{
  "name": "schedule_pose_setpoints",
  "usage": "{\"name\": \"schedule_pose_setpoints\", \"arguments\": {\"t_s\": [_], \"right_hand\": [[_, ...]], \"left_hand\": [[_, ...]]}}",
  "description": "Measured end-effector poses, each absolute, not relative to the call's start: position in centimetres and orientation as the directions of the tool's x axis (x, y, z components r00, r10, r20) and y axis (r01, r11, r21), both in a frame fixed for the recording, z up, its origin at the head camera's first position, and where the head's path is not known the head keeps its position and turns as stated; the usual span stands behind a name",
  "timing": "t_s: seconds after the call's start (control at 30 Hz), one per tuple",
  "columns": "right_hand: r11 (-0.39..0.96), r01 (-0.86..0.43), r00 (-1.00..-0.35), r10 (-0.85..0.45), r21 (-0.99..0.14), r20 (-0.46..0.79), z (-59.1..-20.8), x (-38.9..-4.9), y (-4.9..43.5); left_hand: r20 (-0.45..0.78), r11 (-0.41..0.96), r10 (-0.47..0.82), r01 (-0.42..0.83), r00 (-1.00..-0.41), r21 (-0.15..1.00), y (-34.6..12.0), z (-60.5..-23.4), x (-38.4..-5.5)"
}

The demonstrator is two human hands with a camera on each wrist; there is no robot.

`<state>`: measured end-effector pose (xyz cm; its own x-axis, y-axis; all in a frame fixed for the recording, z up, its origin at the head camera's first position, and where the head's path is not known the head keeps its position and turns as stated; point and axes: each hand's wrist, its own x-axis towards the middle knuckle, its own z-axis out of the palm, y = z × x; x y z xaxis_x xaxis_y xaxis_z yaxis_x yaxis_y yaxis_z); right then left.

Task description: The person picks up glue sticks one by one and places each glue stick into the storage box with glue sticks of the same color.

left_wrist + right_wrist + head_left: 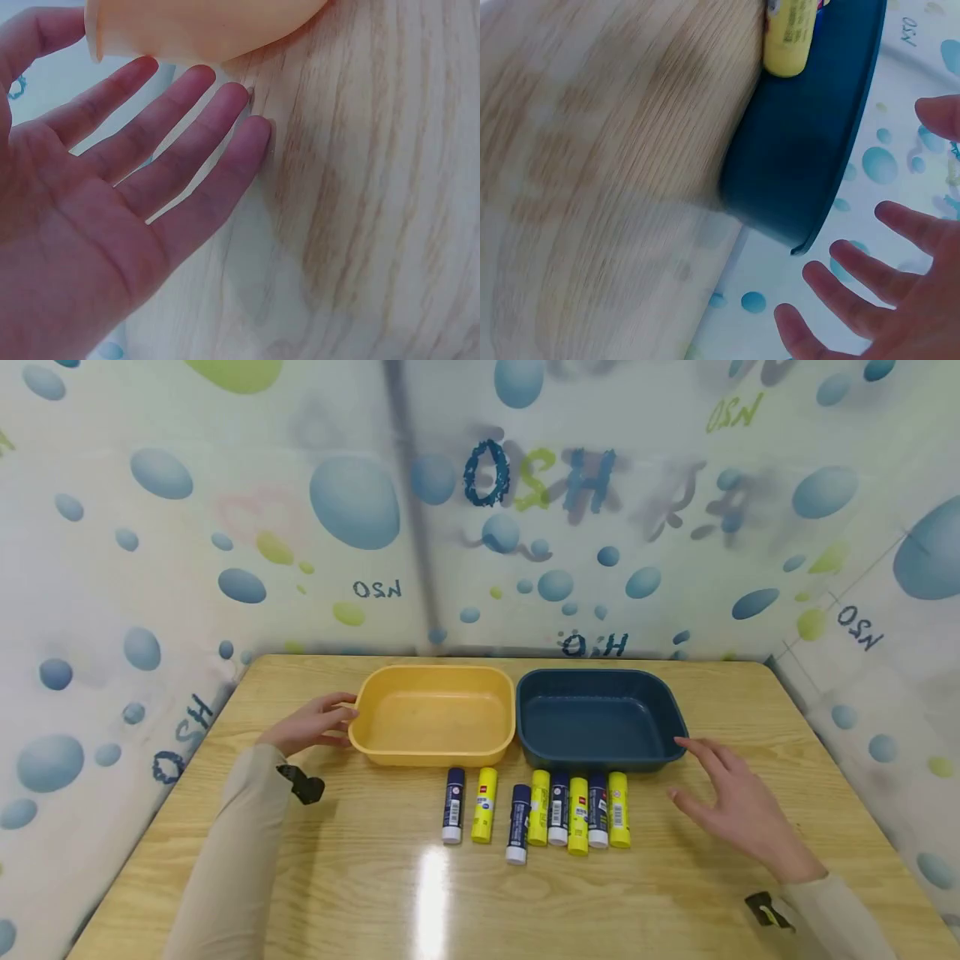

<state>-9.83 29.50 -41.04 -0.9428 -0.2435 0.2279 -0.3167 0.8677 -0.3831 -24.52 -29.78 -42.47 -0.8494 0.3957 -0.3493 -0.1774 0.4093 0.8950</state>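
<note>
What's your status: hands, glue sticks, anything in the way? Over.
Left fingers at yellow tray, right fingers near blue tray, both outstretched. Eight glue sticks in front of trays. No obstruction visible.

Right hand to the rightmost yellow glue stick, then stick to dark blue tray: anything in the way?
Right hand to rightmost yellow glue stick: nothing visible, only bare tabletop between them. Stick to dark blue tray: no other object visible between, just the tray's near wall to clear.
</note>
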Motion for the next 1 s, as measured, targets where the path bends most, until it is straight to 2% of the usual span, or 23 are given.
{"name": "schedule_pose_setpoints", "arguments": {"t_s": [0.2,0.47,1.0], "right_hand": [[0.873,-0.296,-0.954,-0.246,-0.388,0.175,-40.6,-9.2,28.6],[0.844,-0.336,-0.941,-0.281,-0.418,0.187,-40.8,-8.6,27.2],[0.886,-0.159,-0.986,-0.168,-0.435,0.018,-43.3,-9.4,24.3]], "left_hand": [[-0.359,0.390,0.410,-0.194,-0.838,0.900,-29.9,-42.6,-24.7],[-0.402,0.378,0.408,-0.249,-0.820,0.892,-30.0,-42.5,-24.8],[-0.436,0.327,0.391,-0.321,-0.810,0.889,-29.4,-42.6,-25.3]]}}
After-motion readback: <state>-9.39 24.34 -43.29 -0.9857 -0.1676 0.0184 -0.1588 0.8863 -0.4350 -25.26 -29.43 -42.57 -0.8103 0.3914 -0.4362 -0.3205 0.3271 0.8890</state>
